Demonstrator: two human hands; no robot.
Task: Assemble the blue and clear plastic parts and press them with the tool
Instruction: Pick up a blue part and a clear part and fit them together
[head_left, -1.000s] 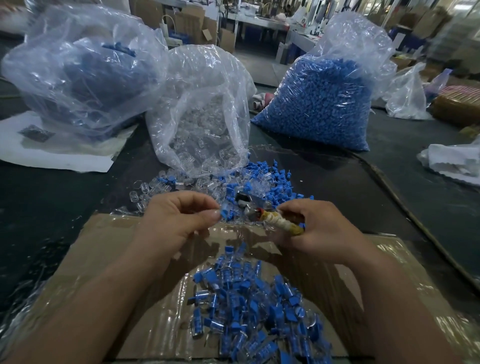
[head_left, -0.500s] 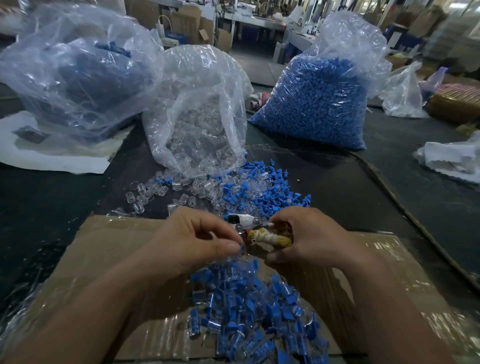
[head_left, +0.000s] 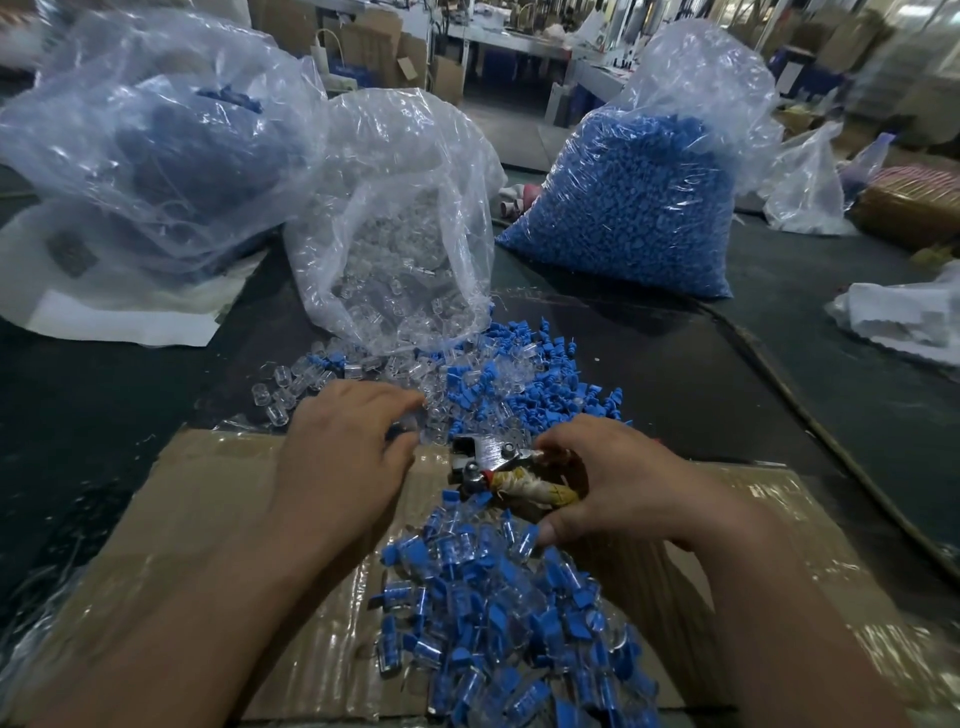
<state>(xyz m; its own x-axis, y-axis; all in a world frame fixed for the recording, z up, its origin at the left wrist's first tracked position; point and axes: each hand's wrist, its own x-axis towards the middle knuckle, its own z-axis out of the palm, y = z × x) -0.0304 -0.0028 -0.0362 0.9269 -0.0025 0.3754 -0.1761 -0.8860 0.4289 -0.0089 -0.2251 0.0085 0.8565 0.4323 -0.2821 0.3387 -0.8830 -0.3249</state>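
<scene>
Fingers (head_left: 571, 441) of the right hand (head_left: 628, 488) were curled tight round the wrapped handles of the pliers (head_left: 488, 451), with the metal head poking out toward the left hand (head_left: 337, 452). The left fingers (head_left: 363, 397) were stretched forward with their tips on the loose blue and clear parts (head_left: 524, 384). Whether they pinched one, I couldn't tell!

Far beyond those left fingers, off to their left, sat a cloudy bag (head_left: 156, 145) with something blue inside. Straight past them slumped the bag of clear parts (head_left: 395, 249), its mouth open. Beyond the right fingers stood the bag of blue parts (head_left: 623, 208). Under both hands lay taped cardboard (head_left: 208, 519). On it, nearer than the fingers, spread the heap of assembled pieces (head_left: 493, 623).
</scene>
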